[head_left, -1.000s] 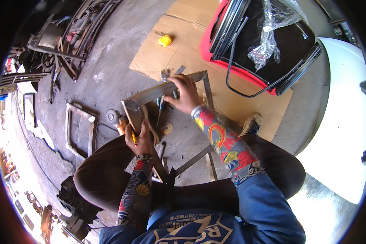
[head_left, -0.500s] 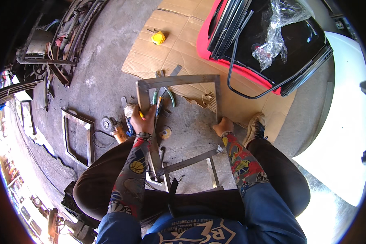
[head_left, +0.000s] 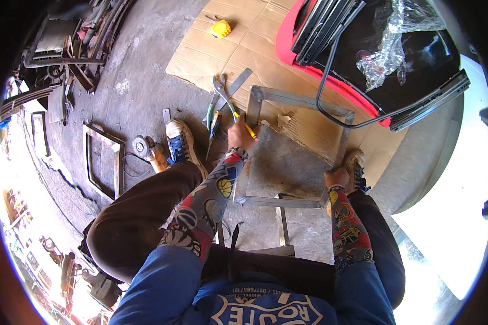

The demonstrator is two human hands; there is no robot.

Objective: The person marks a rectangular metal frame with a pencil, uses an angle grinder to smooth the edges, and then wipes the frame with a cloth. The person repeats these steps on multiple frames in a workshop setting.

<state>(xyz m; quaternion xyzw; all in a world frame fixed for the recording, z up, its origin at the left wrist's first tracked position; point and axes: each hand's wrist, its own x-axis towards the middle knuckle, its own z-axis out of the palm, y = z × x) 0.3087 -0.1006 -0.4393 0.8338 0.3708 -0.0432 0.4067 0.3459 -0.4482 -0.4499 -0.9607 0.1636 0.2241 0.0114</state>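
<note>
A square steel frame (head_left: 298, 99) spans the space between my feet. My left hand (head_left: 241, 135) grips its left bar, with a yellow pencil (head_left: 251, 131) in the same hand. My right hand (head_left: 336, 176) is closed round the frame's right bar near the lower corner. Just beyond my left hand lie pliers with green handles (head_left: 219, 88), a flat metal strip (head_left: 241, 79) and a screwdriver (head_left: 216, 122), the latter partly hidden. More steel bars (head_left: 282, 225) lie under the frame, nearer my body.
An orange angle grinder (head_left: 156, 157) and another metal frame (head_left: 117, 162) lie left. Cardboard (head_left: 198, 54) bears a yellow tape measure (head_left: 220, 28). A red-and-black panel with plastic wrap (head_left: 291, 30) is upper right, a white panel (head_left: 444, 206) right, scrap metal (head_left: 73, 62) upper left.
The frame has shifted rightward and sits lower, flatter. My left hand moved with it. My right hand left the top bar for the right bar and moved rightward.
</note>
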